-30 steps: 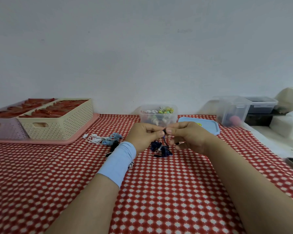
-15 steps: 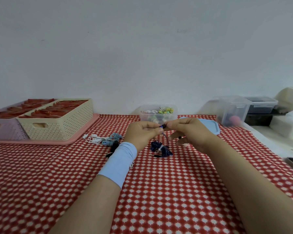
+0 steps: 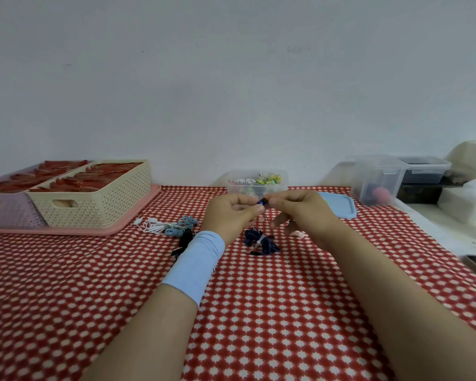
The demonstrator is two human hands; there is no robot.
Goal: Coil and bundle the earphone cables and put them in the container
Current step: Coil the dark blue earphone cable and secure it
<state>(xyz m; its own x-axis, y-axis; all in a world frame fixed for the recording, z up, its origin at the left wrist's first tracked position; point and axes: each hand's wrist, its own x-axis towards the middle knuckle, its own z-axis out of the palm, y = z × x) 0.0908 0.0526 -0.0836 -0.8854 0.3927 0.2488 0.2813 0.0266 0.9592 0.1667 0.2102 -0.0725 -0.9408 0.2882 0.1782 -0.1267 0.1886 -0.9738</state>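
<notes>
View: head camera, looking forward and down
Left hand (image 3: 231, 213): held up over the cloth; thumb and forefinger pinch the small dark blue earbud (image 3: 262, 202); other fingers curled in
Wrist: light blue fabric wristband (image 3: 195, 265) on the left forearm
Right hand (image 3: 305, 213): opposite the left hand; thumb and forefinger closed on the same earbud from the other side; remaining fingers spread loosely downward
Dark blue earphone cable (image 3: 260, 240): loose bunch on the cloth just below the hands, outside the tub; pale band across its middle; a thin strand rises from it to the earbud
Container: clear rectangular plastic tub (image 3: 237, 188), open, directly behind the hands near the wall; holds coiled earphones (image 3: 270, 177) in white, yellow and green
Lid: light blue flat plastic lid (image 3: 341, 207), on the cloth right of the tub, partly behind the right hand
Loose earphones, left of the left hand: white set (image 3: 153, 226), light blue set (image 3: 182, 225), black set (image 3: 186, 239), close together
Baskets: cream perforated plastic basket (image 3: 102, 199) and lilac perforated basket (image 3: 6, 213), side by side on a pink tray (image 3: 138, 213), both filled with red items (image 3: 102, 171)
Far right: clear lidded plastic box (image 3: 377, 174) with a pink round thing inside
Surface: red tablecloth with white star pattern (image 3: 259, 312)
</notes>
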